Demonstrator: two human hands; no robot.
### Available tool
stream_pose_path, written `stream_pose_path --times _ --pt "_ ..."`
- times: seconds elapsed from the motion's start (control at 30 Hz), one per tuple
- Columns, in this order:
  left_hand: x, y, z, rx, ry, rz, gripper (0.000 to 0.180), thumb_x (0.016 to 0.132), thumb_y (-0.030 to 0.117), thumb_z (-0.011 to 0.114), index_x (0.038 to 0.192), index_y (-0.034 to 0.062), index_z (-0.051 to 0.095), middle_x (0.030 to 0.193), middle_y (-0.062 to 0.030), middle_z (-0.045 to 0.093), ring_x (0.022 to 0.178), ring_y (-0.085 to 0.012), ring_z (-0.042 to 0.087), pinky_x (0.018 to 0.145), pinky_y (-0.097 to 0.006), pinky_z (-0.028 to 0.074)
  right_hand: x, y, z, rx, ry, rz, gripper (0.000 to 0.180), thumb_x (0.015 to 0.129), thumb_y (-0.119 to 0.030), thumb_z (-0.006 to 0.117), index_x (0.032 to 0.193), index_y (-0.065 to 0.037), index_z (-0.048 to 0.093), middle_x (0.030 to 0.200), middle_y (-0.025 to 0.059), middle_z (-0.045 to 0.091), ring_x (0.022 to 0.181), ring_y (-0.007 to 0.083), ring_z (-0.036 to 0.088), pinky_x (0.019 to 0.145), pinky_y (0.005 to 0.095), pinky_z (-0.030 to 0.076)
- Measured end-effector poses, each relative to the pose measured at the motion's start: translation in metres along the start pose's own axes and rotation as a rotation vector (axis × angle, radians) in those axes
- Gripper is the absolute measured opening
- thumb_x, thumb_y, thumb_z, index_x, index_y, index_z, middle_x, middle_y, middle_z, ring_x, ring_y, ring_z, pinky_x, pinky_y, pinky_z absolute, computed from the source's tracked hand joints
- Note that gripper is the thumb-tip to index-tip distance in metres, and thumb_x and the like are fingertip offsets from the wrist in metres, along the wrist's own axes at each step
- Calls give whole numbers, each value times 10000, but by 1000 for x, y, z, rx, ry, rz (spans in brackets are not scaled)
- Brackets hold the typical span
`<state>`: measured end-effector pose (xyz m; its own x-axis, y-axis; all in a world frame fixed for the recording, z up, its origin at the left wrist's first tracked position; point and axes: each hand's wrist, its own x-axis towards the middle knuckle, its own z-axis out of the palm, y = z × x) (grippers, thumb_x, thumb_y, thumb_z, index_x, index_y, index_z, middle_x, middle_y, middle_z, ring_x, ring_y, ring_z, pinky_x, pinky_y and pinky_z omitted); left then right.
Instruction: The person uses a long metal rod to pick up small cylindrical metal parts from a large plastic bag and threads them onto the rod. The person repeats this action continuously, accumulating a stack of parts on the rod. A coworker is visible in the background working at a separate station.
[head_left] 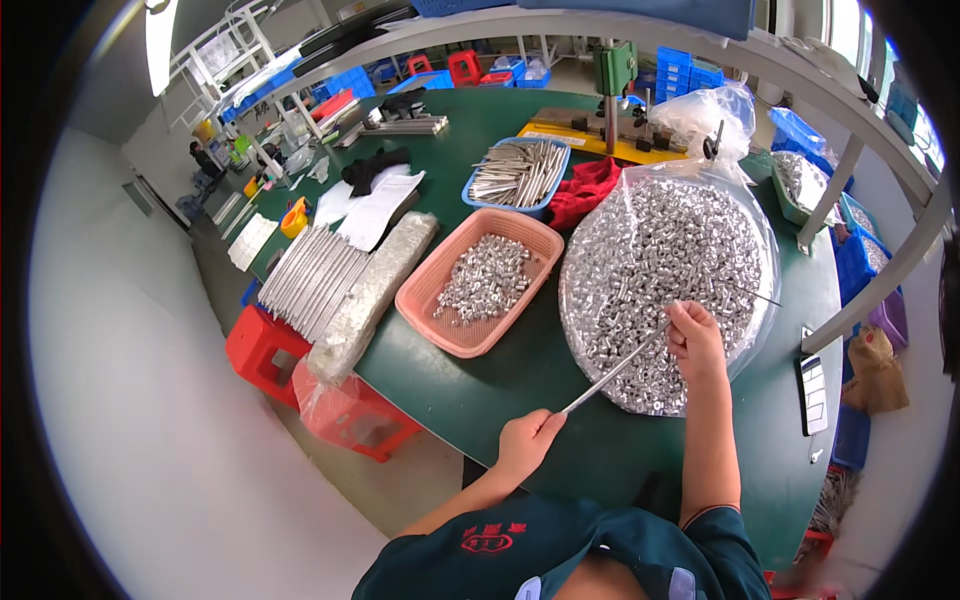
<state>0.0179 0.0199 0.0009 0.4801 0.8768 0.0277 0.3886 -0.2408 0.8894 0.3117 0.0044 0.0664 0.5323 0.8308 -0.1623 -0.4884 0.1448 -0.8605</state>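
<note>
Sat at a green table (500,385), seen from above. Left hand (527,437) closed around the near end of a long thin metal rod (615,370), thumb laid along it. Right hand (693,335) pinched shut at the rod's far end, fingertips together there, just over the near edge of a big heap of small shiny metal sleeves (665,270); whether a sleeve was caught between those fingertips, too small to tell. Rod held aslant between both hands, clear of the tabletop, rising from lower left to upper right. Heap lay in a wide clear plastic bag (752,215) spread open on the right half of the table, with a thin wire (745,291) sticking out past the right hand. Just left of the heap, a pink plastic basket (420,290) with a smaller pile of the same sleeves. Behind it, a blue tray (480,200) full of short metal rods, and a red cloth (585,190) touching the bag's far rim. Along the table's left edge, a bundle of long metal rods (310,275) beside a long clear bag of small parts (370,290). Under that edge, red stools (262,350). At the right edge, a small dark device (812,393) lying flat.
</note>
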Motion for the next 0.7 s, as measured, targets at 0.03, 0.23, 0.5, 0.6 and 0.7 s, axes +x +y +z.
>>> stream_pose_path --times 0.03,0.23,0.5,0.6,0.7 --pt "-1 0 0 6 3 -2 299 932 244 613 774 -9 628 554 -55 501 518 -96 444 494 -284 377 0 3 -1 -58 13 -27 130 906 -151 668 857 -63 586 620 -63 457 487 16 357 394 165 251" --pt "2 -5 3 -36 13 -29 314 938 255 610 769 -9 620 559 -40 485 535 -79 431 497 -276 363 -11 24 20 -263 -91 18 188 873 -196 705 878 -59 576 625 -71 436 492 24 347 433 202 268" --pt "4 2 -3 -179 7 -112 350 957 273 588 734 3 590 560 0 419 544 -66 383 489 -272 322 -7 -6 17 224 91 106 274 929 -22 496 1201 7 510 897 58 561 586 51 418 434 181 319" --pt "3 0 -2 -99 -14 -79 342 955 282 590 762 0 606 566 -30 439 544 -80 403 499 -277 345 6 -9 -12 404 -6 170 301 945 4 459 1240 -21 512 960 79 602 540 31 405 382 153 305" --pt "1 -1 -3 -32 -31 -12 322 941 297 607 815 2 638 575 -83 502 521 -133 476 508 -296 387 4 -12 -12 349 -88 98 282 955 -28 477 1235 -29 517 969 83 623 487 7 370 344 142 274"
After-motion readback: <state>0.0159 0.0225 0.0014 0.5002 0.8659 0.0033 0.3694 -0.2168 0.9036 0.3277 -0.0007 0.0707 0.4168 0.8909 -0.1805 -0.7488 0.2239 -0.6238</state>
